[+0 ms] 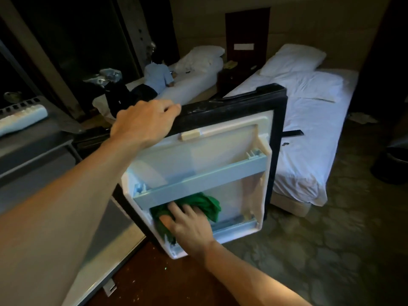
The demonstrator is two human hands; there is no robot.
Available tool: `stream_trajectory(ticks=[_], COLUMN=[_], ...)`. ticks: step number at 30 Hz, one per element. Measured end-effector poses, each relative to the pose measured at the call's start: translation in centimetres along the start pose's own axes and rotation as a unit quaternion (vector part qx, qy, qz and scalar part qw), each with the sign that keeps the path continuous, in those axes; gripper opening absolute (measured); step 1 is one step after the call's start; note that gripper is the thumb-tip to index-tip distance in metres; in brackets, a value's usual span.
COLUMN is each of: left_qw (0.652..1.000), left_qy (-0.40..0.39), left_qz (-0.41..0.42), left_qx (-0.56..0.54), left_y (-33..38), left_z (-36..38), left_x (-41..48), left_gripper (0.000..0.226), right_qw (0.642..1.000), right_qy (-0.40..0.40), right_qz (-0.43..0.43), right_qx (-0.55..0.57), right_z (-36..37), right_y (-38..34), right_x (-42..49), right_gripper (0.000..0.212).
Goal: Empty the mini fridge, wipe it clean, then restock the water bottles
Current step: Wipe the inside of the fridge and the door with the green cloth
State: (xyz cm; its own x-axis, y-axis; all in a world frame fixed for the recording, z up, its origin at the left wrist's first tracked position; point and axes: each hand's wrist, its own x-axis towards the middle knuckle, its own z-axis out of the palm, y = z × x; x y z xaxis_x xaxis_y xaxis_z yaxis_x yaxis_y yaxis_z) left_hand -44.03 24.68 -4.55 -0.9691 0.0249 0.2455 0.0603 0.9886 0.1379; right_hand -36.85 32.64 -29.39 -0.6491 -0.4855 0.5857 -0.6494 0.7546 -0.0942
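Left hand [145,122]: mid-frame, curled over the door [223,151] top edge, gripping tight.
Right hand [189,226]: lower centre, fingers spread flat, pressing cloth [207,203] low on the door.

The green cloth [207,205] lies partly hidden under the right hand [191,228].

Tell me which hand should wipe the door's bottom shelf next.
Right. The right hand presses the green cloth against the fridge door liner, just above the bottom shelf. The left hand grips the door's top edge and is probably best left steadying it.
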Motion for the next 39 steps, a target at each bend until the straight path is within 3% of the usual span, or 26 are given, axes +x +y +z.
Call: stream_trajectory(ticks=[2,6,9,12,15,19,20,21,23,26,30,33,35,39], left_qw=[1.0,1.0,1.0,1.0,1.0,1.0,1.0,1.0,1.0,0.999,0.995,0.993,0.994,0.995], left_qy=[0.0,-0.004,-0.005,-0.003,-0.002,0.0,0.0,-0.002,-0.01,-0.046,-0.088,-0.11,-0.107,-0.099], left_qz=[0.001,0.009,0.005,0.001,0.002,0.005,0.004,0.001,-0.009,-0.024,-0.024,-0.03,-0.031,-0.012], left_qx=[0.003,0.001,-0.008,-0.011,-0.01,-0.005,-0.002,0.002,0.01,0.002,-0.034,-0.037,-0.015,-0.004], left_y=[-0.1,0.0,-0.1,-0.1,0.0,0.1,0.0,0.1,0.0,-0.5,-1.7,-2.4,-2.5,-2.7], left_z=[-0.2,-0.4,-0.5,-0.5,-0.6,-0.5,-0.4,-0.4,-0.3,-0.5,-1.2,-1.5,-1.5,-1.4], left_x=[-0.4,-0.8,-0.4,-0.1,-0.2,-0.2,-0.1,0.1,0.5,1.3,1.9,2.0,1.8,1.5], left_gripper=[0.033,0.035,0.036,0.036,0.035,0.035,0.035,0.036,0.04,0.045,0.052,0.053,0.053,0.053], right_qw=[1.0,0.995,0.981,0.953,0.894,0.749,0.734,0.74,0.786,0.833,0.798,0.808,0.839,0.909], right_qy=[0.009,0.072,0.115,0.165,0.204,0.221,0.213,0.205,0.168,0.088,0.17,0.266,0.29,0.2], right_qz=[0.008,0.035,0.14,0.251,0.395,0.584,0.595,0.578,0.488,0.347,0.363,0.367,0.347,0.36], right_qx=[-0.016,-0.053,-0.066,-0.044,0.06,0.222,0.25,0.277,0.339,0.422,0.451,0.376,0.303,0.063], right_z=[-0.3,-1.8,-3.4,-3.7,-1.3,0.6,0.7,0.6,-0.1,-2.3,-7.3,-12.7,-16.1,-17.2], right_y=[1.0,5.0,8.8,8.9,6.3,3.2,2.2,0.9,-1.7,-3.2,-1.9,1.6,4.5,8.7], right_x=[-0.9,-3.5,-4.7,-4.3,-3.6,-2.3,-1.7,-0.9,0.5,1.4,-1.8,-1.6,1.5,8.4], right_gripper=[0.02,0.035,0.063,0.06,0.047,0.043,0.046,0.048,0.049,0.036,0.038,0.04,0.038,0.03])
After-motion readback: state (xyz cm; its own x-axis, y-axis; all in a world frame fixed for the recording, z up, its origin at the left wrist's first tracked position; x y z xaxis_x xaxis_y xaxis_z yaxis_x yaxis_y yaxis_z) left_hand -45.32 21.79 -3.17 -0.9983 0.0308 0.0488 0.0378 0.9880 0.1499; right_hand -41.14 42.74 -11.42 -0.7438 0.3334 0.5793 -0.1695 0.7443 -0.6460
